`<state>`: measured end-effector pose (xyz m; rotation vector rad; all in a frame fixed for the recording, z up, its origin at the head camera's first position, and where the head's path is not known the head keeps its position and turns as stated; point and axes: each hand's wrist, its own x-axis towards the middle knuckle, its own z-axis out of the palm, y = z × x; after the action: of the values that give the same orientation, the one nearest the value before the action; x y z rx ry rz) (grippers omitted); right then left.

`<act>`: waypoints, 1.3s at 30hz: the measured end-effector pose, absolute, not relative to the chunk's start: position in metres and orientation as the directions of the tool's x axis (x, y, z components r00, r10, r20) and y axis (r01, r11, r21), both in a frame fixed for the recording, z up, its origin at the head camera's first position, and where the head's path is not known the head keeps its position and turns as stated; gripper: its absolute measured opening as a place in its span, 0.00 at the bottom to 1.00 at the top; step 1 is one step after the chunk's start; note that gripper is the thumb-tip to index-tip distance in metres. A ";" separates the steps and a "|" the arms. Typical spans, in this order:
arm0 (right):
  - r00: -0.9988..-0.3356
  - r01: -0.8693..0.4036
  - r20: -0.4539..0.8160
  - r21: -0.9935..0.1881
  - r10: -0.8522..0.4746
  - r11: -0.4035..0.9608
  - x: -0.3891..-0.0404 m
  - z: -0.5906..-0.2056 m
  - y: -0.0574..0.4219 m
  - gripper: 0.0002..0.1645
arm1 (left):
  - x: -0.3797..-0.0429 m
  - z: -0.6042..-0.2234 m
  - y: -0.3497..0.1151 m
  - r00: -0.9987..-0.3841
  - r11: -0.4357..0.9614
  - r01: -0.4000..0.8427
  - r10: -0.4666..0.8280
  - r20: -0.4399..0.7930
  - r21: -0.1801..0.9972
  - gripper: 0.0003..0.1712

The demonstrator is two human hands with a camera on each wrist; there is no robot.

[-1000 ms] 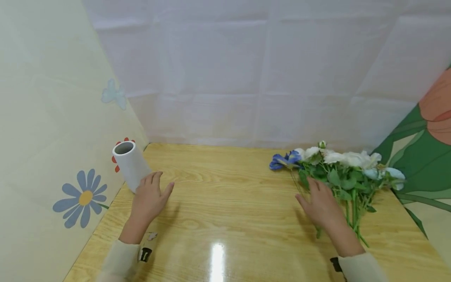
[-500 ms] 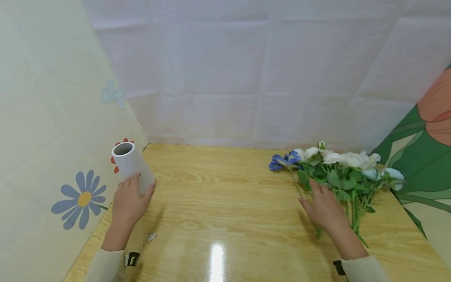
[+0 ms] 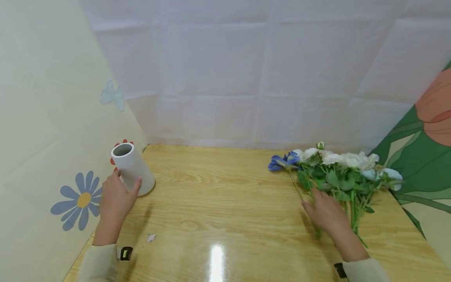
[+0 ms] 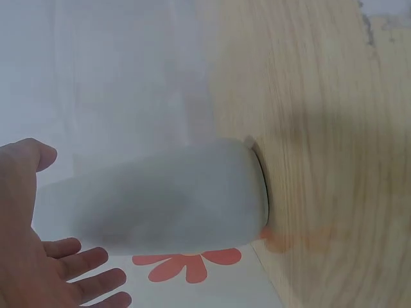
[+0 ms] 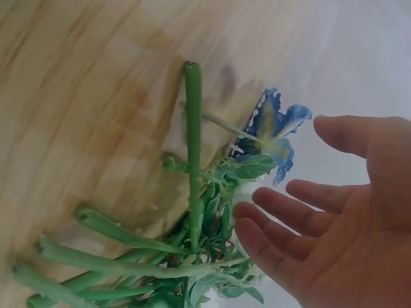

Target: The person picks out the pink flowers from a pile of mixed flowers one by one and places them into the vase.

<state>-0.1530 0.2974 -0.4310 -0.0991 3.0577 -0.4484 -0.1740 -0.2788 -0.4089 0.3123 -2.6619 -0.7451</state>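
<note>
Farthest left I have the pale wall hanging [image 3: 83,199] with its blue printed flower, meeting the counter [image 3: 218,196] along its left edge. My left hand [image 3: 114,196] is beside the white vase [image 3: 135,172], thumb and fingers spread apart with nothing between them; whether a fingertip touches, I can't tell. The vase stands upright near that left edge. A small white scrap [image 3: 151,237] lies nearer me. From there I get a broad stretch of wood grain, running back to the white sheet [image 3: 211,70], before the blue flower [image 3: 284,160]. My right hand [image 3: 325,211] is over the green stems [image 3: 354,211], fingers loose, gripping nothing; contact is unclear. The white flowers [image 3: 354,159] lie toward the back, and the pale blue flower [image 3: 392,173] reaches the right edge, close against the printed cloth [image 3: 440,113].
</note>
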 end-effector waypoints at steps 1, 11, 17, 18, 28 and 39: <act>-0.997 -0.054 -0.044 -0.288 -0.069 0.956 -0.153 -0.432 0.298 0.43 | -0.175 -0.408 -0.280 -0.908 0.826 -0.128 -0.319 0.270 0.549 0.48; -0.986 0.001 -0.158 -0.303 -0.049 0.953 -0.157 -0.433 0.296 0.38 | -0.191 -0.401 -0.293 -0.887 0.766 -0.147 -0.383 0.260 0.626 0.55; -0.983 -0.011 -0.171 -0.292 -0.063 0.956 -0.159 -0.433 0.293 0.33 | -0.204 -0.398 -0.298 -0.888 0.720 -0.126 -0.388 0.246 0.683 0.58; -0.984 -0.016 -0.167 -0.291 -0.067 0.957 -0.159 -0.434 0.293 0.32 | -0.206 -0.398 -0.298 -0.889 0.709 -0.117 -0.388 0.245 0.696 0.58; -0.983 -0.039 -0.160 -0.283 -0.087 0.958 -0.165 -0.444 0.295 0.20 | -0.220 -0.401 -0.304 -0.899 0.633 -0.024 -0.352 0.261 0.774 0.59; -0.974 -0.023 -0.211 -0.279 -0.084 0.960 -0.169 -0.446 0.296 0.15 | -0.235 -0.409 -0.303 -0.885 0.500 0.007 -0.400 0.238 0.866 0.61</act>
<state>-0.1690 0.2959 -0.4456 -0.0799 2.8891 -0.4077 -0.2347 -0.3034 -0.4087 0.3255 -2.3374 -1.3524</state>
